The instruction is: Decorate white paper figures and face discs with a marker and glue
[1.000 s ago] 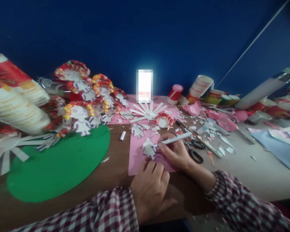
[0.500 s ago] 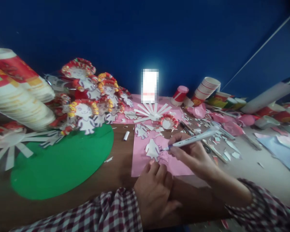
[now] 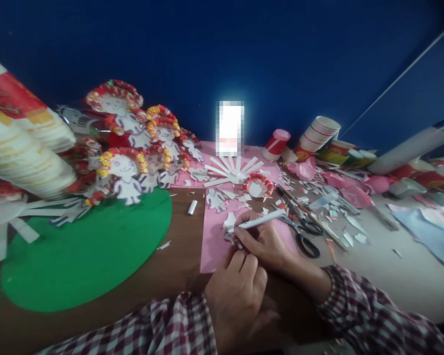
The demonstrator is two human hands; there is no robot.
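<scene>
My right hand (image 3: 269, 246) is closed round a white marker pen (image 3: 265, 218), its tip down at a small white paper doll cutout (image 3: 230, 220). My left hand (image 3: 236, 291), fingers curled, is at the lower end of that cutout; the exact grip is hidden. Beneath the cutout lies a pink paper sheet (image 3: 210, 254). A white pen cap (image 3: 193, 207) lies on the table left of the sheet. Black-handled scissors (image 3: 308, 235) rest just beyond my right hand.
Finished paper dolls with red and yellow hair (image 3: 126, 170) stand behind a green oval sheet (image 3: 85, 256). Stacked paper cups (image 3: 25, 143) lean at left, more cups (image 3: 320, 133) at back right. Paper scraps (image 3: 350, 224) litter the right side. A blue wall (image 3: 151, 49) closes the back.
My right hand has moved left with the marker pen, from the cutout's right edge onto the cutout, now partly covering it. The scissors have come into fuller view. My left hand stays near the same place.
</scene>
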